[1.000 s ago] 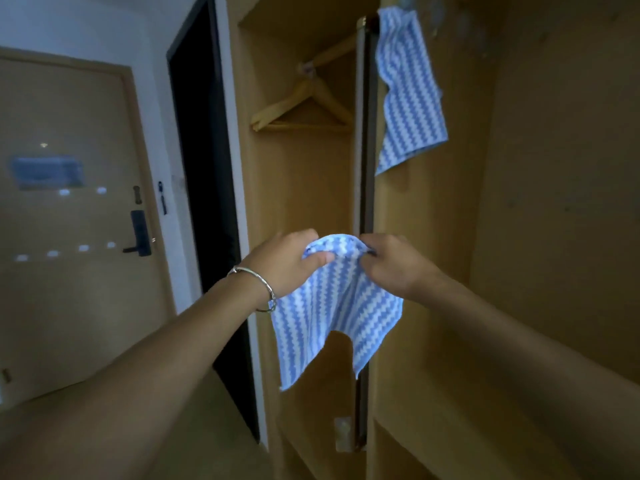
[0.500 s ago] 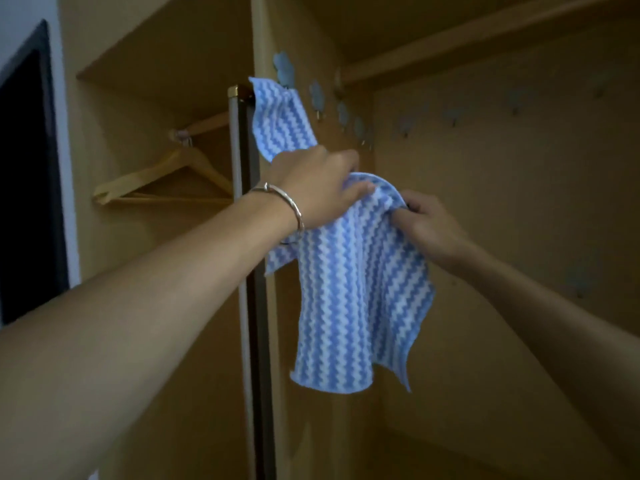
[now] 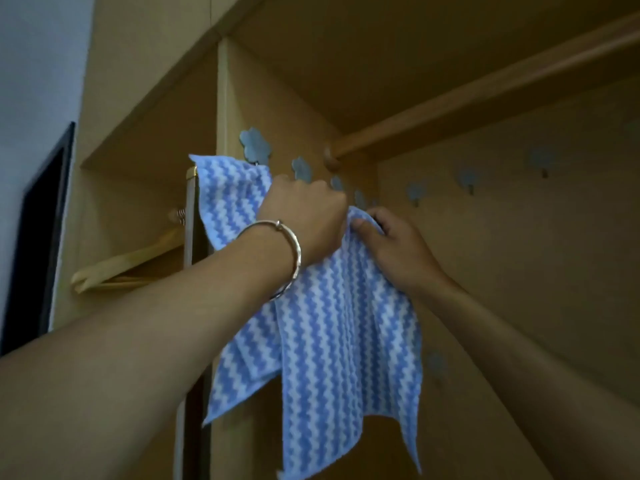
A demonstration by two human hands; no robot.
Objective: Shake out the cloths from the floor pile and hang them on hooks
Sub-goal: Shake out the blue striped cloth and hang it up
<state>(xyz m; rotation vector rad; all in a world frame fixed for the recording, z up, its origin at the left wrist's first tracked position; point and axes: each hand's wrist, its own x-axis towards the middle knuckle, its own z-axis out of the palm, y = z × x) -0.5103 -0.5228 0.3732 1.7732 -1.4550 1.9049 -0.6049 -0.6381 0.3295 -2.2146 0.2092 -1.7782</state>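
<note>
A blue-and-white zigzag cloth (image 3: pixel 346 341) hangs down from both my hands inside the wardrobe. My left hand (image 3: pixel 304 216), with a metal bangle on the wrist, grips its top edge. My right hand (image 3: pixel 388 237) pinches the same edge just to the right. Both hands are raised close to a row of blue flower-shaped hooks (image 3: pixel 301 168) on the wardrobe's side panel. A second matching cloth (image 3: pixel 228 195) hangs from the topmost hook (image 3: pixel 254 145), partly hidden behind my left hand.
More flower hooks (image 3: pixel 467 178) run along the wardrobe's back wall. A wooden rail (image 3: pixel 450 105) crosses overhead. A wooden hanger (image 3: pixel 128 265) hangs in the left compartment, beside the door edge (image 3: pixel 190 216).
Both hands have lifted the cloth higher and closer to the hooks on the side panel. The view has tilted upward.
</note>
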